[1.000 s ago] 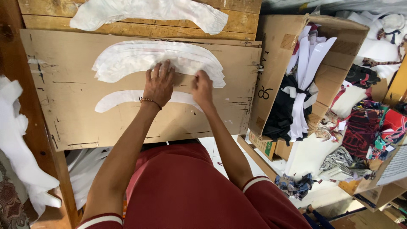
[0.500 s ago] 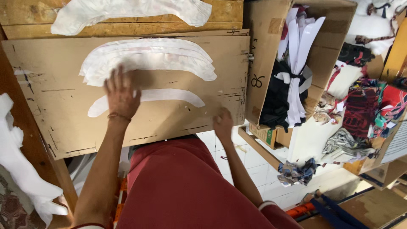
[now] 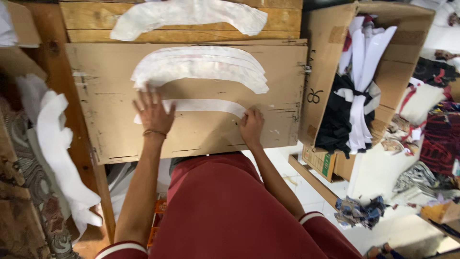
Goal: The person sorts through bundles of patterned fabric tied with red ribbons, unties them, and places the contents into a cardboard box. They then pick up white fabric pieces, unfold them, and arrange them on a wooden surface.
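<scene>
Both hands are flat and open, nothing pinched — left hand point(image 3: 154, 114) presses the left end of a narrow curved white strip point(image 3: 203, 105), right hand point(image 3: 251, 126) pins its right end. The strip lies on a cardboard sheet point(image 3: 278, 124) covering the wooden counter point(image 3: 91, 21). Just above it sits a stack of wider white curved pieces point(image 3: 201, 71), with another lone piece point(image 3: 189, 13) further back. To the right, an open cardboard box point(image 3: 330, 62) holds black and white fabric — scraps litter the tiled floor point(image 3: 378, 177).
</scene>
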